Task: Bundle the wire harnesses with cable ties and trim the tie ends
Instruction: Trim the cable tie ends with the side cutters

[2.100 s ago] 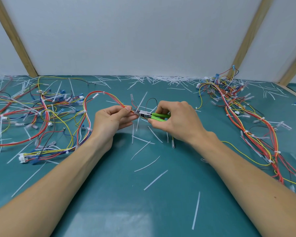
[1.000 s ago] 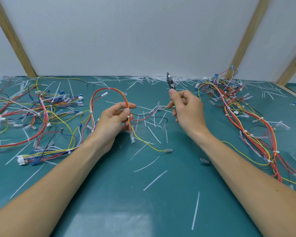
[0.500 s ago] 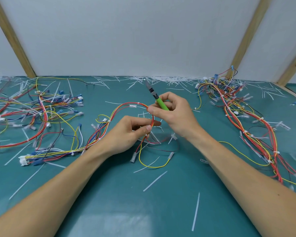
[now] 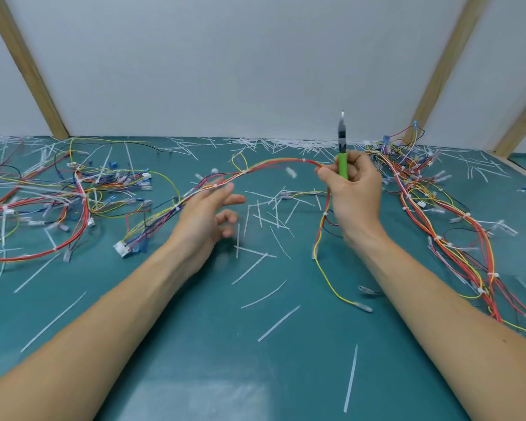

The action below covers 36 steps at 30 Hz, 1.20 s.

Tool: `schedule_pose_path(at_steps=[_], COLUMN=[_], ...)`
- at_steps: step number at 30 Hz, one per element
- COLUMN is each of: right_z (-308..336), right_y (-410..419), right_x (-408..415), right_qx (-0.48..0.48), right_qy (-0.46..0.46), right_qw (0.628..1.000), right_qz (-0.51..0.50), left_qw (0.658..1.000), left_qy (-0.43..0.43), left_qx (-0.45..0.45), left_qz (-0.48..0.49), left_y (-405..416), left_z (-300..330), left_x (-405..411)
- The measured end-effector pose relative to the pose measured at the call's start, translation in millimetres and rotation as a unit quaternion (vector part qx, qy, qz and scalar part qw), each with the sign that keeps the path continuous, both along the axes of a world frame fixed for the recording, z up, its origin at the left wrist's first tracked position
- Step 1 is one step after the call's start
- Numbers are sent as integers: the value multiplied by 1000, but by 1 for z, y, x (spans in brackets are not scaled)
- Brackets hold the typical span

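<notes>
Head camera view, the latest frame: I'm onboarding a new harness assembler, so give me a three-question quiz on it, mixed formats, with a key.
1. True or false: the left hand grips the green-handled cutters.
2. The right hand holds the cutters with the tip pointing: A) down at the mat, B) up, C) at the left hand.
3. Fill in: besides the cutters, the right hand pinches the raised ____, which arcs over the green mat and its trimmed tie ends.

Key: 1 false, the left hand is open with spread fingers by the harness; 2 B; 3 wire harness.
</notes>
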State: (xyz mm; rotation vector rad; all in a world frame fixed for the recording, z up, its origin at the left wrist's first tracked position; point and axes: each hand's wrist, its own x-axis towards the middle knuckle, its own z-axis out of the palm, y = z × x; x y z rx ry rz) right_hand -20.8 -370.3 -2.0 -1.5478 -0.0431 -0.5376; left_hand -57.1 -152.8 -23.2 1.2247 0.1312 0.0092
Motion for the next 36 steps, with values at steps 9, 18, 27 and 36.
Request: schedule_pose_path(at_steps=[9,18,27,36], right_z=[-5,-2,-5,-6], right_y=[1,-2,-9,-12], right_x=[2,1,7,5], right_qx=[-1,26,47,-4], right_qy=[-26,-87,-96,-69], right_qw=[998,992,988,982], right_qz=[-63,-83,-108,-178], left_qw=[988,972,961,993], left_qy=[53,112,98,-28], left_qx=[-142,-194,-253,33], left_qz=[19,70,51,114], left_y=[8,18,31,20], left_z=[6,2,7,4], left_x=[0,6,8,4])
